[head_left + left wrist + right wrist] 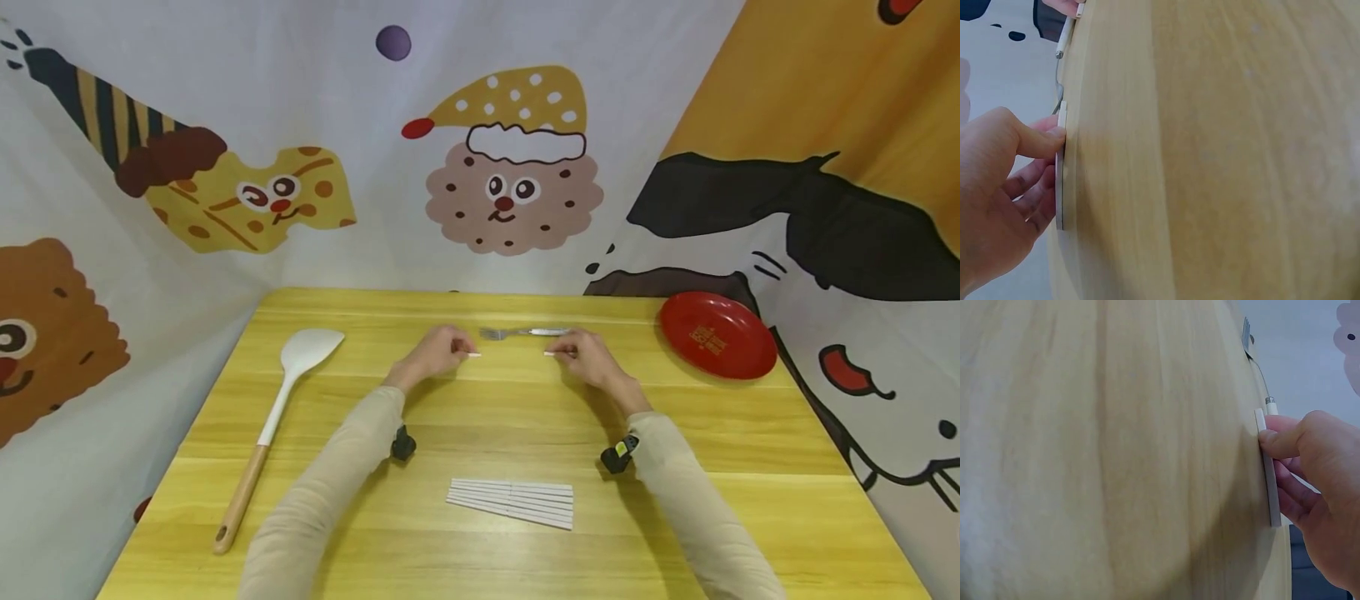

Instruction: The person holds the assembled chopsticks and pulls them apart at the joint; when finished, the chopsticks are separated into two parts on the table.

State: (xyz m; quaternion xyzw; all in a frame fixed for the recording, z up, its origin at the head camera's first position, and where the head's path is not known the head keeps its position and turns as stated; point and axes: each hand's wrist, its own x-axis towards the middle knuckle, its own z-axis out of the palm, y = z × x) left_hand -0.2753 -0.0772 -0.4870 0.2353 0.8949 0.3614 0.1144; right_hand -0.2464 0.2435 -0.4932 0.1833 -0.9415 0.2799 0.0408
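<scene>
My left hand (442,350) pinches a thin, flat white strip (1060,181) between thumb and fingers, near the table's far edge. A similar white strip (1269,475) is pinched in my right hand (588,357), some distance to the right. Just behind the gap between both hands lies a metal fork (510,333) with a pale handle, its tines to the left. The handle's right end is partly covered by the right hand. Closer to me, several narrow white strips (510,502) lie side by side in a slight fan, with a faint line across their middle.
On the left of the wooden table (480,433) lies a white spatula (303,350) with a wooden handle. A red plate (718,335) with gold print sits at the back right. A cartoon-printed cloth (375,242) hangs behind the far edge.
</scene>
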